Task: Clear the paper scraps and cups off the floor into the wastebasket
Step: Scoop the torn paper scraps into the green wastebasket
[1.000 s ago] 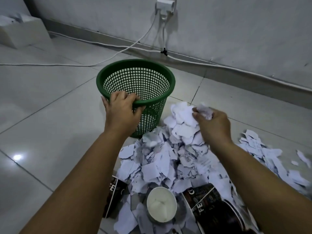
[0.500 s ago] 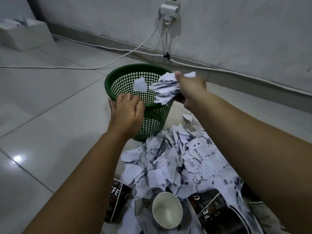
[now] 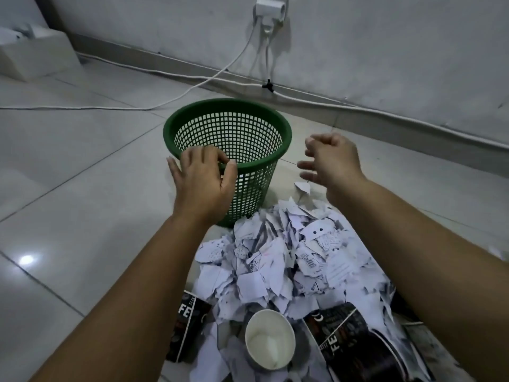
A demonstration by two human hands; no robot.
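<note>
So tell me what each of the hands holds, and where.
Left hand grips the green wastebasket by its near rim; right hand holds nothing.

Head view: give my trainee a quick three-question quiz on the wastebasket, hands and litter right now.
1. True or false: the right hand holds paper scraps.
2. What does the left hand rest on? A) the green wastebasket rim B) the white paper cup C) the white cable
3. Fill in: the pile of torn paper scraps lies on the ____.

Key: 1 false, the fingers are spread and empty; 2 A; 3 floor, against the wastebasket's foot.
</note>
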